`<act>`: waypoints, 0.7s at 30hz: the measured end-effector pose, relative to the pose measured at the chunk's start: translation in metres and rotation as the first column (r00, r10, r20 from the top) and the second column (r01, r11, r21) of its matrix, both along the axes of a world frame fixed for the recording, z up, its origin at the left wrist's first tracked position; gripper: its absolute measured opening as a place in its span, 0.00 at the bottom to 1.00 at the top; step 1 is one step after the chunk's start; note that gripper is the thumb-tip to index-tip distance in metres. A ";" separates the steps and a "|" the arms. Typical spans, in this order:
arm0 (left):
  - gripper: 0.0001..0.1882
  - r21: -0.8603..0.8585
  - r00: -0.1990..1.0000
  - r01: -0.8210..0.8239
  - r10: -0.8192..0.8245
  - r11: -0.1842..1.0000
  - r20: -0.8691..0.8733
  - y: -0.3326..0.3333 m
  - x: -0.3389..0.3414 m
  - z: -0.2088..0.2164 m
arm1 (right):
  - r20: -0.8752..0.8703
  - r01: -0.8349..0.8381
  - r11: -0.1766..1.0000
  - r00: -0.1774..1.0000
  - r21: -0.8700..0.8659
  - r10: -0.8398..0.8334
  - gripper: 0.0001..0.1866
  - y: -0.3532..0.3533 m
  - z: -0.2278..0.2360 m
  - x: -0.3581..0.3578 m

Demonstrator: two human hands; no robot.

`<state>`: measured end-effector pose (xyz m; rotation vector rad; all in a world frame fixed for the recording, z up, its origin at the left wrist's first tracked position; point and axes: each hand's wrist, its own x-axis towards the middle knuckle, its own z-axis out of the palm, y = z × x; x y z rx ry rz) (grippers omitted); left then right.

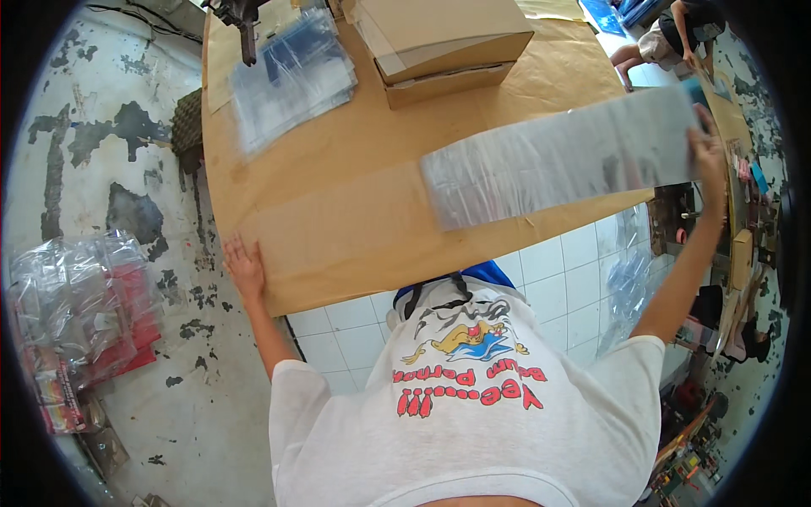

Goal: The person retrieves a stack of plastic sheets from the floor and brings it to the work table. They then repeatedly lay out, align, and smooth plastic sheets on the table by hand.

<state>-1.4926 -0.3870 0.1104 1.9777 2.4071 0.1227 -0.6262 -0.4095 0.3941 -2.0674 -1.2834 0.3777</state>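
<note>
Your right hand (pixel 710 156) is gripping the right end of a long translucent plastic sheet (pixel 557 156), which is stretching from two o'clock toward mid-view. Your left hand (pixel 245 266) is resting open on the brown-topped table (pixel 363 127) at nine. Clear plastic sheets (pixel 296 76) are lying at eleven, cardboard boxes (pixel 448 42) sitting at twelve.

R fingers (pixel 699 139) hold clr plastic (pixel 566 156); L fingers (pixel 239 247) at tbl edge (pixel 338 291).
</note>
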 end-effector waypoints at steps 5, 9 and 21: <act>0.32 -0.036 0.980 -0.194 0.196 0.980 0.040 0.010 -0.026 0.002 | -0.018 0.061 0.990 0.998 0.130 -0.060 0.22 -0.015 -0.218 0.064; 0.18 0.352 0.986 0.094 -0.038 0.931 -0.164 0.013 0.051 0.005 | 0.443 0.140 0.988 0.884 0.060 -0.152 0.18 -0.003 -0.289 -0.073; 0.28 0.207 0.821 0.465 -0.507 0.861 0.264 0.011 0.303 0.002 | 0.474 -0.202 0.961 0.838 -0.187 0.269 0.33 0.007 -0.280 -0.434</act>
